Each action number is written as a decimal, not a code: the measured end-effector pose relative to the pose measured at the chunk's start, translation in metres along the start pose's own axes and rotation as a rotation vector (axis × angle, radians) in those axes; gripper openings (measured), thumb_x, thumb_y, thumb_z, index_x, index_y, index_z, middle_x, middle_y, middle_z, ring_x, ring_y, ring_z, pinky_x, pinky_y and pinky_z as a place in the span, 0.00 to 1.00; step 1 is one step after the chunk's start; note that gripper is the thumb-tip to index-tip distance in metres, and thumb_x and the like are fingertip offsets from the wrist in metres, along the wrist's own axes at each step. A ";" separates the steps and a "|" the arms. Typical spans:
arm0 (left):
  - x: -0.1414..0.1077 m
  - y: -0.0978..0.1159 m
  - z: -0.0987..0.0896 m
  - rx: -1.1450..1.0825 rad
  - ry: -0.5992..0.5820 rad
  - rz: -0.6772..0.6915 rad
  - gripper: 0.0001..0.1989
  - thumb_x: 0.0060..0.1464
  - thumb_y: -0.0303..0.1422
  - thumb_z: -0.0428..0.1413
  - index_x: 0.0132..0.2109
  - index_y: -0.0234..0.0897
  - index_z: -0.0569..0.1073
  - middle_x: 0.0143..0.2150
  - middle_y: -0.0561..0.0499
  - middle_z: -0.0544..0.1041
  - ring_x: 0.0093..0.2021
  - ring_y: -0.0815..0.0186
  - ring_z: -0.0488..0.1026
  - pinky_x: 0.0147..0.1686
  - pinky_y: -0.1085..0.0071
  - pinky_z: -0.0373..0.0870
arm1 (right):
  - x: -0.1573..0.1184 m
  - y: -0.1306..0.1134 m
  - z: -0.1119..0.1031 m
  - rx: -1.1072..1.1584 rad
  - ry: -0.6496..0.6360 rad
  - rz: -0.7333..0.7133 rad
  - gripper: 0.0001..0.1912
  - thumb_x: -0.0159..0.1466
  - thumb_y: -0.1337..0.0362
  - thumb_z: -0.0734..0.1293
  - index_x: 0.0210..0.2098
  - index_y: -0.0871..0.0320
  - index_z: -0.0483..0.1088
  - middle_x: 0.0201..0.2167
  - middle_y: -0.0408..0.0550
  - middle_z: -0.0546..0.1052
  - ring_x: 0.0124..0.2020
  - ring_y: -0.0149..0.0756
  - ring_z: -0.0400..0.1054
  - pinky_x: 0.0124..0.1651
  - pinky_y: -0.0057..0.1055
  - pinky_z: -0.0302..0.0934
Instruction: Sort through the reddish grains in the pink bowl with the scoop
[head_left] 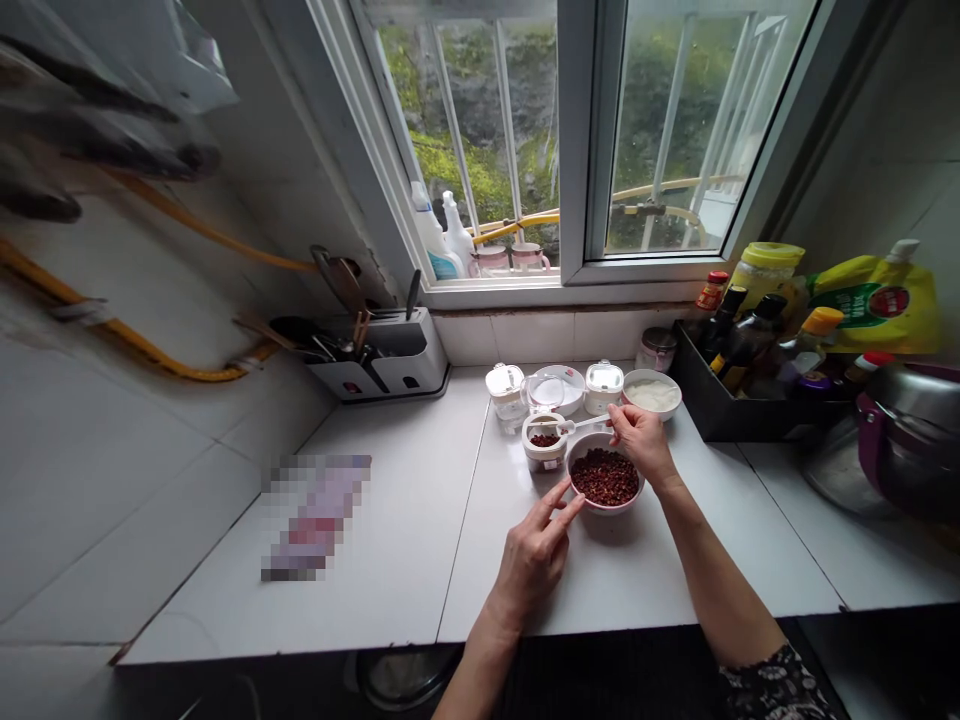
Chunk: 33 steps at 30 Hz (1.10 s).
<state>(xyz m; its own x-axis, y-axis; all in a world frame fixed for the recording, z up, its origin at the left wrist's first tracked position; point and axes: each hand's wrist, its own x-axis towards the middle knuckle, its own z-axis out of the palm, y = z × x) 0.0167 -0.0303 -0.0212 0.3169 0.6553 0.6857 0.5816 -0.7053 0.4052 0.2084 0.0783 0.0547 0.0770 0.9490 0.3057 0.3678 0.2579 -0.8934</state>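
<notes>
My right hand pinches the handle of a small white spoon. The spoon's head is at the rim of a small clear jar with a white collar, which has some dark red grains inside. Just right of the jar stands a white bowl holding many dark red grains that look like Sichuan peppercorns. My left hand rests its stretched index and middle fingers against the bowl's left side and grips nothing. The jar's clear lid appears tilted up behind it.
Behind stand two lidded jars, a white dish and a bowl of white grains. A black box of bottles and a metal pot are on the right. A utensil holder and a blurred packet are left.
</notes>
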 end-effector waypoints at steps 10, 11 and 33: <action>0.000 0.000 0.000 0.015 0.005 0.002 0.31 0.57 0.16 0.45 0.64 0.43 0.66 0.64 0.42 0.69 0.54 0.64 0.76 0.51 0.68 0.77 | -0.018 -0.019 0.021 -0.565 0.112 -0.787 0.19 0.73 0.62 0.57 0.26 0.56 0.68 0.21 0.42 0.72 0.23 0.31 0.64 0.52 0.35 0.58; 0.000 0.000 0.000 0.017 0.007 0.002 0.31 0.57 0.16 0.45 0.64 0.42 0.66 0.63 0.42 0.69 0.54 0.64 0.76 0.51 0.68 0.77 | -0.018 -0.019 0.020 -0.568 0.120 -0.803 0.18 0.72 0.63 0.58 0.26 0.56 0.68 0.20 0.41 0.72 0.23 0.30 0.64 0.53 0.35 0.58; -0.001 -0.001 -0.003 0.008 -0.029 -0.005 0.31 0.58 0.16 0.45 0.65 0.43 0.65 0.64 0.42 0.69 0.53 0.63 0.76 0.50 0.68 0.77 | -0.008 0.003 -0.018 -0.461 -0.265 -0.264 0.23 0.65 0.60 0.60 0.15 0.56 0.54 0.13 0.41 0.62 0.19 0.28 0.52 0.27 0.29 0.46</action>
<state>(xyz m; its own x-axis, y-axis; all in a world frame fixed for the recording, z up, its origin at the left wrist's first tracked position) 0.0136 -0.0312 -0.0208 0.3357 0.6666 0.6656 0.5893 -0.6998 0.4036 0.2256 0.0683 0.0560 -0.2844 0.8917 0.3521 0.7125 0.4423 -0.5447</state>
